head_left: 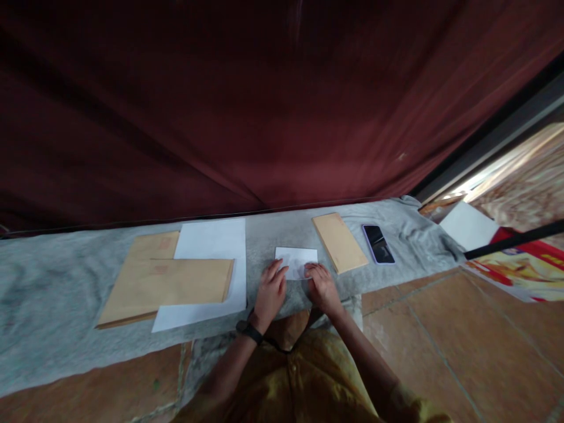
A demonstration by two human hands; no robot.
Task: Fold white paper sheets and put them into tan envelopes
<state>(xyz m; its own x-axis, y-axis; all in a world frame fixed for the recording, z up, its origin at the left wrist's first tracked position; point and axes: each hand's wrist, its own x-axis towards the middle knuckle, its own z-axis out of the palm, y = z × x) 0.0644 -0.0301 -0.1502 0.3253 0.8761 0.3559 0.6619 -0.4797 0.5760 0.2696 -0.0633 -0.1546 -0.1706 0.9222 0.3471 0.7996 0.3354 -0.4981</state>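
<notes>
A small folded white paper (296, 259) lies on the grey cloth (53, 294) in front of me. My left hand (269, 291), with a black band on its wrist, rests flat beside the paper's left edge, fingertips touching it, fingers stretched out. My right hand (321, 284) presses on the paper's lower right corner with fingers lying flat. Neither hand holds anything.
Left of the hands, large brown envelopes (165, 285) lie stacked on a white sheet (214, 239). A smaller brown envelope stack (338, 241) and a dark phone (378, 243) lie to the right. A dark red curtain (247, 100) hangs behind. White paper (467, 225) and a colourful printed sheet (524, 267) lie on the tiled floor.
</notes>
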